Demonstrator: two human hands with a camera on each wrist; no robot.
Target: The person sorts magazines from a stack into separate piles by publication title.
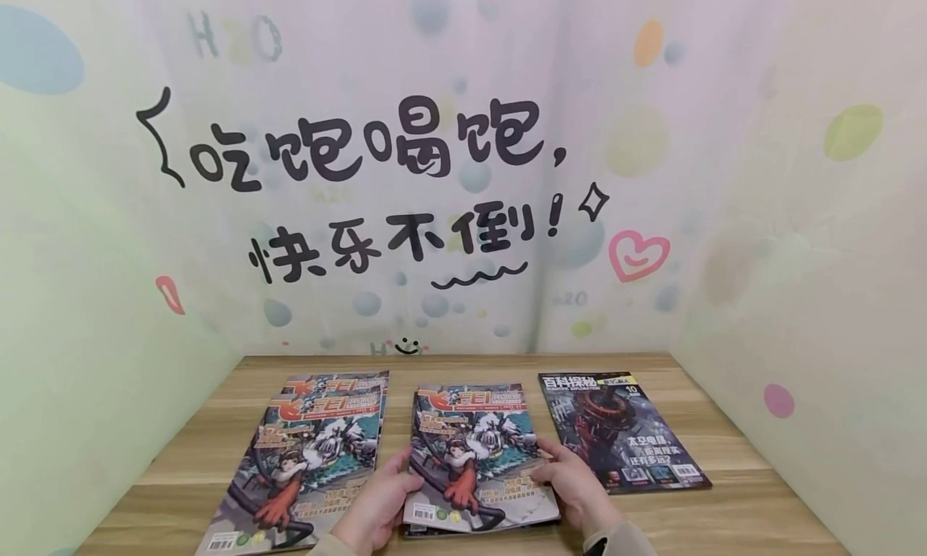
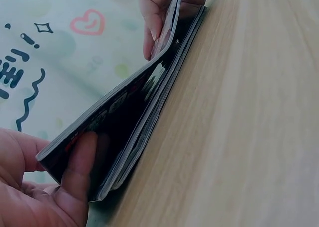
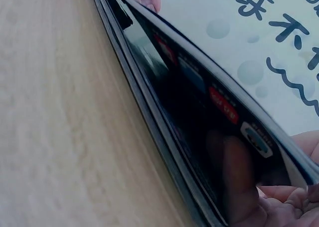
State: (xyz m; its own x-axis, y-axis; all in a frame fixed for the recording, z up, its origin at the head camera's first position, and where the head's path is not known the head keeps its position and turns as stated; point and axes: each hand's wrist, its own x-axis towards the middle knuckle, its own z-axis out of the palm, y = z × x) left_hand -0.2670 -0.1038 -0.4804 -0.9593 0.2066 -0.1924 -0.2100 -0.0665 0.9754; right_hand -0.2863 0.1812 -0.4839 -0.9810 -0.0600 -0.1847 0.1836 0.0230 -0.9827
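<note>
On the wooden table [image 1: 731,500] a middle stack of comic magazines [image 1: 474,451] lies in front of me. My left hand [image 1: 394,488] grips the top magazine's left edge, and my right hand [image 1: 561,475] grips its right edge. In the left wrist view my left hand [image 2: 60,187] has its fingers under the lifted top magazine [image 2: 124,105], raised off the stack beneath [image 2: 134,154], with my right hand [image 2: 162,17] at the far edge. In the right wrist view my right hand [image 3: 294,197] holds that cover [image 3: 199,82] up from below.
A second stack with the same cover [image 1: 311,451] lies at the left, fanned slightly. A single dark magazine [image 1: 623,431] lies at the right. Printed fabric walls [image 1: 463,162] close the table in at the back and on both sides.
</note>
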